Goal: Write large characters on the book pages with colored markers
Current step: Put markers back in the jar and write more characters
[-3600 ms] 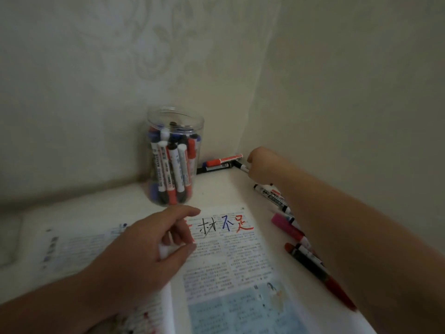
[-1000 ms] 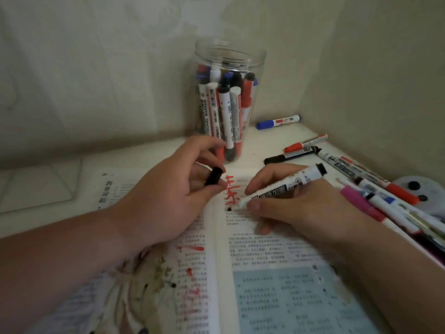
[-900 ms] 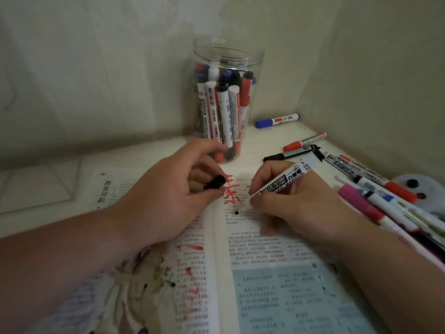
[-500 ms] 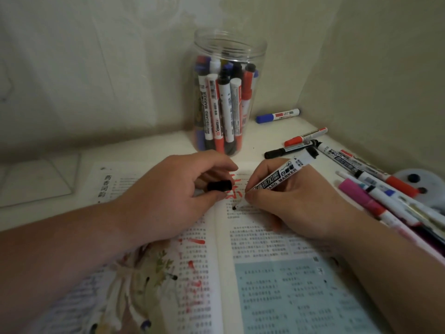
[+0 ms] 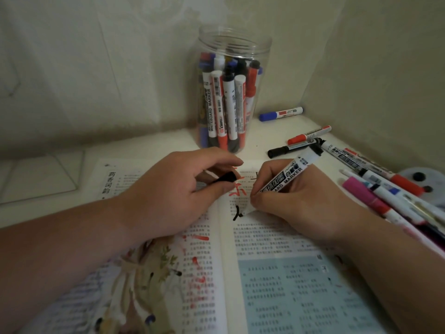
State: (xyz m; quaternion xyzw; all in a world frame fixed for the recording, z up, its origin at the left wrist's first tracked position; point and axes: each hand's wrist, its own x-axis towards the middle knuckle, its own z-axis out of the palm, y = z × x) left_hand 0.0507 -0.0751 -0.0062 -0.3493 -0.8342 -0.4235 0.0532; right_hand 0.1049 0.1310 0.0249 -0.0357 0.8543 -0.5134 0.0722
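Note:
An open book lies flat on the white desk, printed text on both pages. My right hand grips a black whiteboard marker, its tip on the right page at a fresh black stroke. Red characters sit just above, near the spine. My left hand rests on the left page and pinches the marker's black cap between thumb and fingers.
A clear plastic jar full of markers stands at the back by the wall. Loose markers lie to the right: blue, red, black, pink and several more. Walls close in behind and on the right.
My right hand came back from the far corner with the black marker, my left took its cap, and the tip has now drawn a black stroke below the red characters.

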